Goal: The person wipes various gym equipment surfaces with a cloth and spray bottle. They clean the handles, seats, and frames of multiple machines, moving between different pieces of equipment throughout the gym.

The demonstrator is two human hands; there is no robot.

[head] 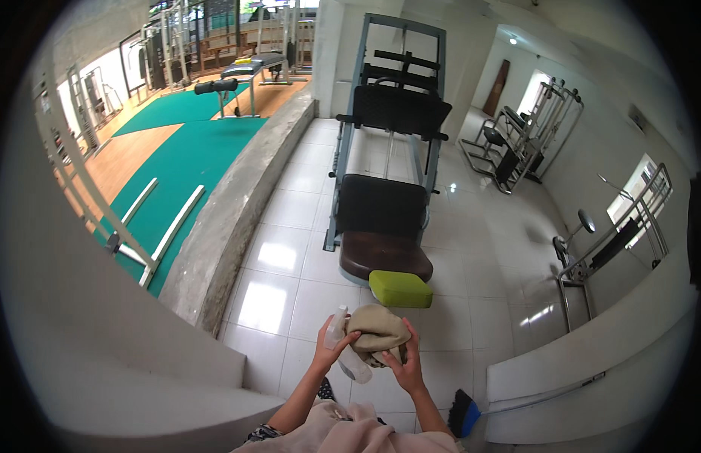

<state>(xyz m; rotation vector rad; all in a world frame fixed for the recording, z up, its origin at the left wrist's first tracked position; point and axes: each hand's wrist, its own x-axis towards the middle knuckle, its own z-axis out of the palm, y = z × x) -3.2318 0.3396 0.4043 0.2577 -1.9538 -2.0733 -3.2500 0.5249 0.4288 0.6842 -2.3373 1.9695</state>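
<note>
My left hand (330, 343) grips a white spray bottle (352, 367) near its trigger head, with the thumb touching a bunched beige cloth (378, 329). Around the cloth's right side my right hand (406, 362) is closed. Just beyond the cloth lies a lime-green pad (402, 289), in front of the dark brown padded seat (385, 256) of a grey-framed exercise machine. The machine's black back pad (382, 204) rises behind that seat.
A low concrete ledge (237, 209) runs along the left, beside green mats (180, 156). A blue broom (464, 413) leans by the white wall at lower right. More gym machines (520, 136) stand at the right, and a padded bench (243, 69) stands beyond the ledge.
</note>
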